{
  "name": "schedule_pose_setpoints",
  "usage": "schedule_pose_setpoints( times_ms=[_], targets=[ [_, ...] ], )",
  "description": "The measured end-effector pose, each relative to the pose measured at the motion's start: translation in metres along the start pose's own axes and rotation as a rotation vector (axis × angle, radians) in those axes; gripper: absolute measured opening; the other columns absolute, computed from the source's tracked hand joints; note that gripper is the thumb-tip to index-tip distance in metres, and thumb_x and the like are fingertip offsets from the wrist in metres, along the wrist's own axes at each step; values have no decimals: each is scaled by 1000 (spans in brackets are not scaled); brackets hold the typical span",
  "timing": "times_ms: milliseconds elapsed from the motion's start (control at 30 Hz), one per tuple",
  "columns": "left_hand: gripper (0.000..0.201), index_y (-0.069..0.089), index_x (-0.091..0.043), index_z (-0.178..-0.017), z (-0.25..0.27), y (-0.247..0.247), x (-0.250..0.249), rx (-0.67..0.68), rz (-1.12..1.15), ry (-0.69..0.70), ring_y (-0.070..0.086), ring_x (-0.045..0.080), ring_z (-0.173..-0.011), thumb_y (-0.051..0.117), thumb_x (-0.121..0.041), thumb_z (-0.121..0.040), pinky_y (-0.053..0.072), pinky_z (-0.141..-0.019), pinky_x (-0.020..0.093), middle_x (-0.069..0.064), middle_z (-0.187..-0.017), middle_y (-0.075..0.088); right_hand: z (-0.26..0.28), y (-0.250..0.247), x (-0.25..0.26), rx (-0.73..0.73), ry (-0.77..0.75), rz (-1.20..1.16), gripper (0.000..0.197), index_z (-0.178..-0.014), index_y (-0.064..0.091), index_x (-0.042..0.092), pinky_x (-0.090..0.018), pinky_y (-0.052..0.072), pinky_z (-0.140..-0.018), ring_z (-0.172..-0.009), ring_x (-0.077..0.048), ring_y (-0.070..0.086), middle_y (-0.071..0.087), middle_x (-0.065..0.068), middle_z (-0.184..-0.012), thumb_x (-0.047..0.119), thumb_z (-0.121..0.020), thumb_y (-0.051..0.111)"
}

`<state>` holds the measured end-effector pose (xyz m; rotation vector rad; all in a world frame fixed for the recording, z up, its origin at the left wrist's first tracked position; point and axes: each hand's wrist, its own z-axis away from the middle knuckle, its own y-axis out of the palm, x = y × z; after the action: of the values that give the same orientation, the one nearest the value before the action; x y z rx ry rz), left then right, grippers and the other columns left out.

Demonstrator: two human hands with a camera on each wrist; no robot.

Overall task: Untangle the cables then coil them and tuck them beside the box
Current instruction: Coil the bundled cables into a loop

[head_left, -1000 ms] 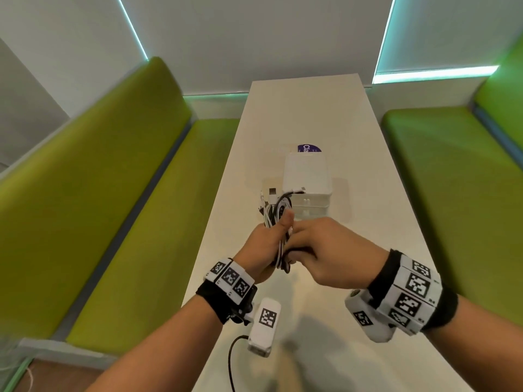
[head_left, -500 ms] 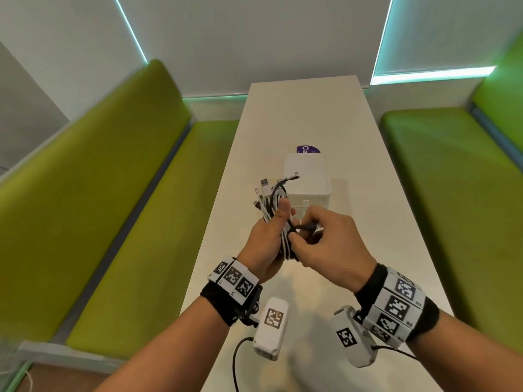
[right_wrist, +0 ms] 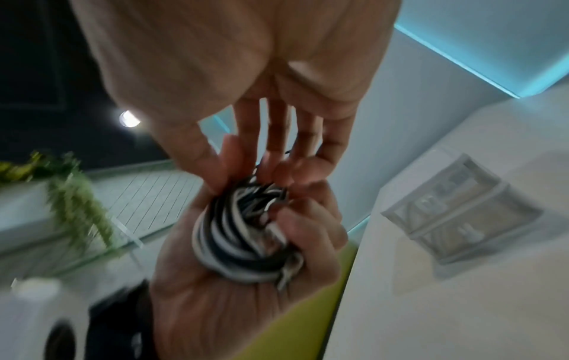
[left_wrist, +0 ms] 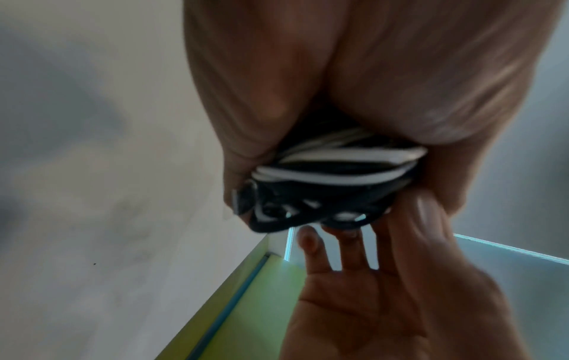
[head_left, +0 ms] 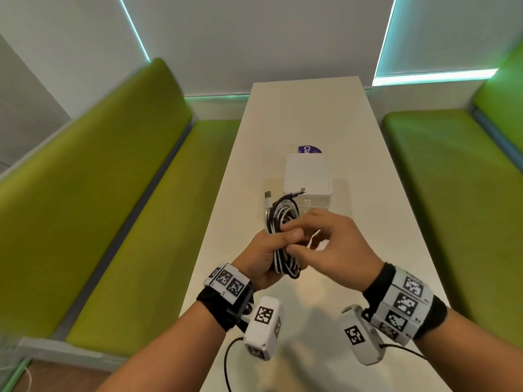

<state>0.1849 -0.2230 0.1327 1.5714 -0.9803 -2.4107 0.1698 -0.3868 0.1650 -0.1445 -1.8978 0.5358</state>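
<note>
Head view: left hand (head_left: 261,257) grips the cable bundle (head_left: 283,236) above the table (head_left: 305,114), at six o'clock of the box (head_left: 308,179); right hand (head_left: 334,244) has fingertips on the bundle's middle, its grasp unclear.
Handling: judged light, limp and springy; loops likely to spread unless held across the middle.
Left wrist view: cable bundle (left_wrist: 332,180) clamped under curled fingers; right hand (left_wrist: 369,280) at six o'clock, fingers extended; connector blurred.
Right wrist view: fingertips (right_wrist: 234,156) touch the coil (right_wrist: 246,231) in the left palm (right_wrist: 221,304); box (right_wrist: 462,209) at three o'clock.
Hidden: cable count, remaining tangles, loose ends.
</note>
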Motion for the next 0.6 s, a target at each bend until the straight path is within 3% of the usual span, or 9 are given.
schedule_pose_setpoints(
  times_ms=[67,133,167,233,300,400,467,533,600],
  targets=[
    [34,60,-4,-103,1,-1,-1,-90,-106,44,53,21,-67,73,-7,-72,50,-63,35,12,-82,53,-6,-11,-5,-61,82,-318,29,-105,75,9,-30,58,-72,-76,-20,71,75,-6,-86,1,-79,64],
    [34,59,-9,-103,4,-4,-9,-203,-443,107,52,19,-64,63,-6,-70,47,-61,34,7,-79,54,-14,-26,-12,-219,217,-532,26,-96,69,-2,-39,55,-67,-67,-28,66,71,-14,-75,3,-76,53],
    [33,58,-13,-103,7,-4,-16,-234,-716,141,54,19,-66,62,-9,-71,47,-63,33,1,-79,56,-18,-32,-18,-263,303,-571,21,-93,67,-2,-42,53,-67,-64,-29,63,69,-14,-74,11,-82,56],
    [34,53,-22,-109,13,-4,-30,-229,-1319,203,61,18,-77,62,-16,-76,47,-67,30,-11,-86,61,-23,-40,-28,-213,460,-579,40,-94,68,3,-47,50,-72,-67,-30,62,68,-15,-81,42,-95,59],
    [42,47,-29,-117,15,0,-39,-180,-1798,280,59,19,-89,63,-21,-79,49,-72,33,-13,-102,61,-27,-43,-32,-78,487,-534,62,-104,69,10,-47,52,-75,-79,-30,65,69,-15,-98,68,-87,57],
    [50,41,-29,-126,5,6,-37,-106,-2185,288,54,24,-96,63,-26,-80,44,-67,37,-5,-115,56,-32,-40,-19,187,307,-271,65,-128,60,31,-40,54,-89,-102,-15,66,66,1,-122,70,-76,60],
    [56,42,-26,-134,-3,9,-33,-65,-2273,226,53,26,-99,64,-33,-83,39,-65,37,-2,-126,53,-32,-29,-5,380,226,33,97,-147,39,35,-29,50,-102,-114,-3,60,56,14,-136,69,-64,77],
    [66,41,-18,-136,-9,12,-28,-43,-2336,156,54,26,-103,70,-40,-81,42,-71,39,2,-128,53,-29,-13,-2,502,201,336,136,-157,16,29,-27,45,-106,-124,-7,55,51,12,-143,64,-49,91],
    [64,41,-13,-133,-13,15,-22,-56,-2370,143,55,24,-102,71,-34,-80,42,-76,39,4,-119,56,-27,0,-14,506,219,563,140,-157,11,21,-31,51,-95,-120,-21,59,58,1,-133,46,-49,97]
  ],
)
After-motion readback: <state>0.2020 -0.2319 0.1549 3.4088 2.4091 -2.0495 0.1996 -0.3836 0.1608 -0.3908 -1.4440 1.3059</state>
